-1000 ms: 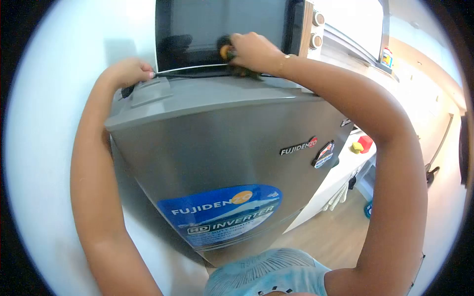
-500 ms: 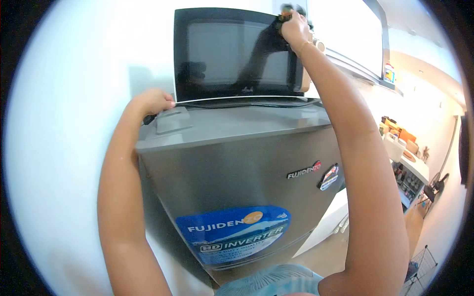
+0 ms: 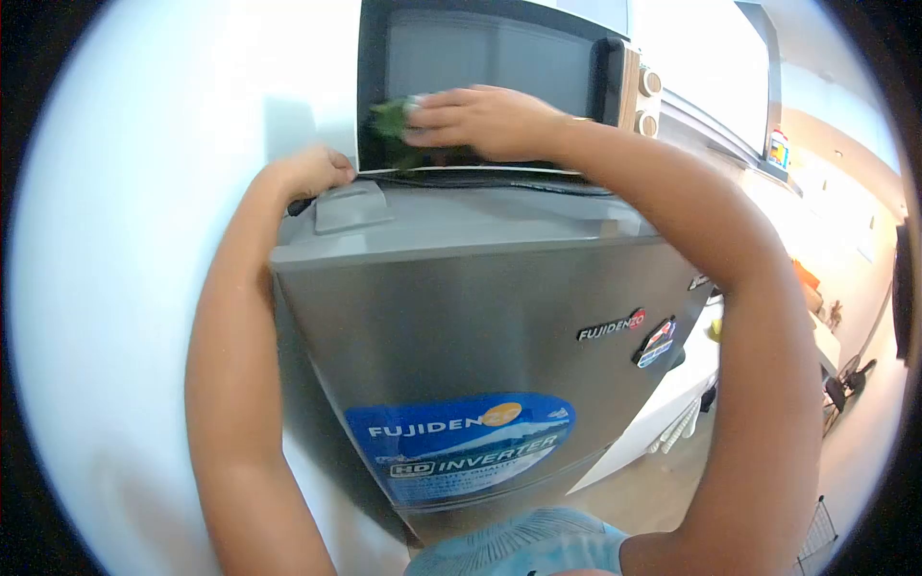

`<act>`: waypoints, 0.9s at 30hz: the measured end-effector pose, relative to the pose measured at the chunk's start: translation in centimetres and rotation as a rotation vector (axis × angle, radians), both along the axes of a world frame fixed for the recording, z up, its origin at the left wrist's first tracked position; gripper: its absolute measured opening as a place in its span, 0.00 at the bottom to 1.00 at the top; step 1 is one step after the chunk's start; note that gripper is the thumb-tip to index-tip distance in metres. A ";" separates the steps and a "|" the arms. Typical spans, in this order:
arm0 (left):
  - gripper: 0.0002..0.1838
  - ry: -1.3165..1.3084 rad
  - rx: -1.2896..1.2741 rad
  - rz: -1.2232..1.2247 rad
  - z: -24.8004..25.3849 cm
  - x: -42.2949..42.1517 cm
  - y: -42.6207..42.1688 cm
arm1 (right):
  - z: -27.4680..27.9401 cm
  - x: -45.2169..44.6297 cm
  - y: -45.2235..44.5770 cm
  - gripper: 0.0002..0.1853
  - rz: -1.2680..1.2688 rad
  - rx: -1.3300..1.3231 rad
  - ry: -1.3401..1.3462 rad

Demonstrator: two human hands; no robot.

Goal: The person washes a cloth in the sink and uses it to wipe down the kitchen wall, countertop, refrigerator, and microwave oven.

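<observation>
A black-fronted microwave oven (image 3: 490, 62) stands on top of a grey refrigerator (image 3: 461, 317). My right hand (image 3: 485, 123) presses a crumpled green cloth (image 3: 392, 120) against the lower left of the microwave's dark door; the cloth is blurred by motion. At the microwave's bottom left corner, my left hand (image 3: 312, 175) is closed with its fingertips on the edge. Part of those fingers is hidden. A dark cord (image 3: 499, 182) runs along the microwave's base.
White wall rises close on the left. Two knobs (image 3: 649, 83) sit on the microwave's wood-look side panel. A cabinet (image 3: 715, 48) hangs at the upper right, and a fan (image 3: 847, 382) stands farther back on the right.
My right hand has moved with the cloth from the microwave's upper right down to the lower left of its door. My left hand stays at the corner. The view has shifted slightly.
</observation>
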State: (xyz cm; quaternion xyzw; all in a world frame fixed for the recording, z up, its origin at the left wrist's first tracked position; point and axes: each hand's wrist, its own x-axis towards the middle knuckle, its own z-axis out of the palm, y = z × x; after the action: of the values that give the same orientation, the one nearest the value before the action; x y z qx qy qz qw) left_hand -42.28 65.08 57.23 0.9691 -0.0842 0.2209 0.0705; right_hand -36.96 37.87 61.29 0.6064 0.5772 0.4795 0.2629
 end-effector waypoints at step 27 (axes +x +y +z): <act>0.12 0.038 -0.012 0.149 0.6 -1.4 -1.7 | 0.9 0.8 -0.1 0.20 0.070 -0.313 -0.053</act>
State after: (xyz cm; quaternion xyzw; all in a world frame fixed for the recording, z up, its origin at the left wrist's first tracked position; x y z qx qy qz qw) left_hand -43.73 63.39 57.79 0.9763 -0.0091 0.2075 0.0614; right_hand -36.18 37.81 62.19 0.5248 0.6583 0.4085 0.3527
